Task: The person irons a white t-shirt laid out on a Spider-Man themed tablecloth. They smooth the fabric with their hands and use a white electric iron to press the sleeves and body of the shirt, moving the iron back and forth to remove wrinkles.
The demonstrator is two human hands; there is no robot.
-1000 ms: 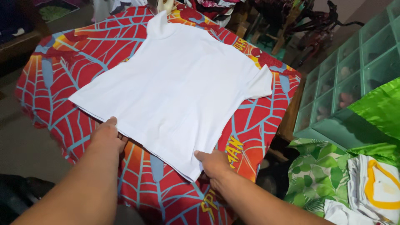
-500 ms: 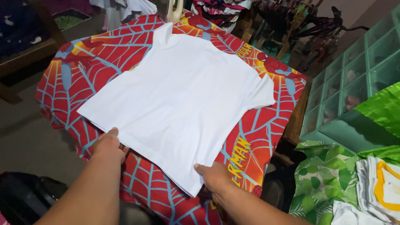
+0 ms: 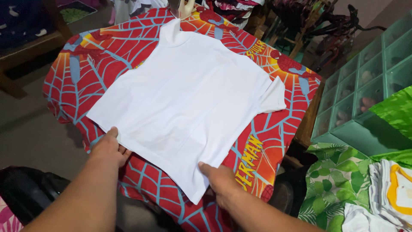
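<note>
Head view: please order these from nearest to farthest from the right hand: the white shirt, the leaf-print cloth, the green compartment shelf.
From the right hand:
1. white shirt: touching, its hem under the thumb.
2. leaf-print cloth: to the right, at the picture's lower edge.
3. green compartment shelf: far right, higher up.

Shirt point(image 3: 189, 103) flat on the cloth point(image 3: 73, 68) over the desk, left hand point(image 3: 107, 150) and right hand point(image 3: 221, 180) at its near edge, shelf box point(image 3: 365, 86) to the right
</note>
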